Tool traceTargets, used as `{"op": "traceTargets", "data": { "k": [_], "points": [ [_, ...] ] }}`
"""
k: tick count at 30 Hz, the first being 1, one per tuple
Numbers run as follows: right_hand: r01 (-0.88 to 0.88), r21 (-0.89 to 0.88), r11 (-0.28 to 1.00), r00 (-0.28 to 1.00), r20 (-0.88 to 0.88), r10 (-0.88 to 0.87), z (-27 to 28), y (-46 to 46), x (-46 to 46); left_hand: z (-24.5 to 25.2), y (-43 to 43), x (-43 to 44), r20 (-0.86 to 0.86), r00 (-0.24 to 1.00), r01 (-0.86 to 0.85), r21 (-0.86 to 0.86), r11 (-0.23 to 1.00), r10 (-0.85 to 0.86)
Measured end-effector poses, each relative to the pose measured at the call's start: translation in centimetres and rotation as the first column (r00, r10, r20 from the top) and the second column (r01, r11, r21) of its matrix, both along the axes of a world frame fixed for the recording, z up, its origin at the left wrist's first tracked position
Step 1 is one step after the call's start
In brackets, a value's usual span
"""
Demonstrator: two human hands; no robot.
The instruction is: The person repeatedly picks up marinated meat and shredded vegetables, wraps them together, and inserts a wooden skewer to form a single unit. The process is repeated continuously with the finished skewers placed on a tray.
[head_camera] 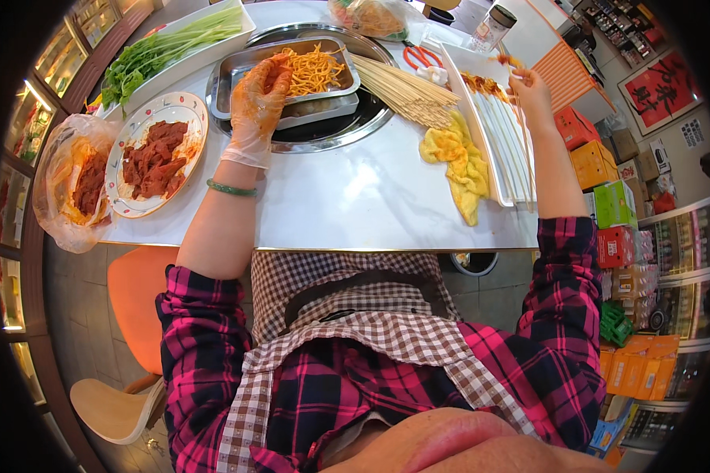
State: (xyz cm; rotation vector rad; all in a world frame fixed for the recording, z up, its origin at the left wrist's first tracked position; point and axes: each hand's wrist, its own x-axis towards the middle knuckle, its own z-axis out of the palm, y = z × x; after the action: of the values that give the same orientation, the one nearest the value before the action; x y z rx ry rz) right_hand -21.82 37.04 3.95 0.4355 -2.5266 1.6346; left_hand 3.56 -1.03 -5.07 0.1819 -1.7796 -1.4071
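My left hand wears a clear plastic glove stained orange. It is over the left part of a steel tray that holds thin orange, noodle-like strips. Its fingers are curled, and whether anything is between them is hidden. Bare, my right hand pinches a thin skewer whose tip carries a reddish-orange food piece. Beneath that hand a long white tray has loaded skewers lying side by side, food at the far end. A bundle of bamboo skewers rests between the two trays.
A plate of red marinated meat and a plastic bag with more meat stand left. Leafy greens fill a white tray behind. A yellow cloth, red-handled scissors and a lidded jar are right. An orange chair stands below.
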Motion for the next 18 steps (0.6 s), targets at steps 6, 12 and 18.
{"op": "traceTargets", "data": {
  "k": [6, 12, 18],
  "points": [
    [0.272, 0.512, 0.815, 0.961, -0.192, -0.200, -4.7, 4.9, -7.3, 0.5, 0.0, 0.2, 0.061, 0.998, -0.009, -0.033, 0.999, 0.011],
    [0.406, 0.737, 0.541, 0.896, -0.438, -0.075, -6.0, 5.6, -8.4, 0.7, -0.2, 0.4, 0.041, 0.997, -0.067, -0.121, 0.990, 0.073],
    [0.082, 0.650, 0.756, 0.907, -0.363, 0.214, 0.2, -2.1, -2.0, 0.6, -0.9, 0.5, -0.055, 0.983, -0.182, -0.112, 0.977, 0.177]
  ]
}}
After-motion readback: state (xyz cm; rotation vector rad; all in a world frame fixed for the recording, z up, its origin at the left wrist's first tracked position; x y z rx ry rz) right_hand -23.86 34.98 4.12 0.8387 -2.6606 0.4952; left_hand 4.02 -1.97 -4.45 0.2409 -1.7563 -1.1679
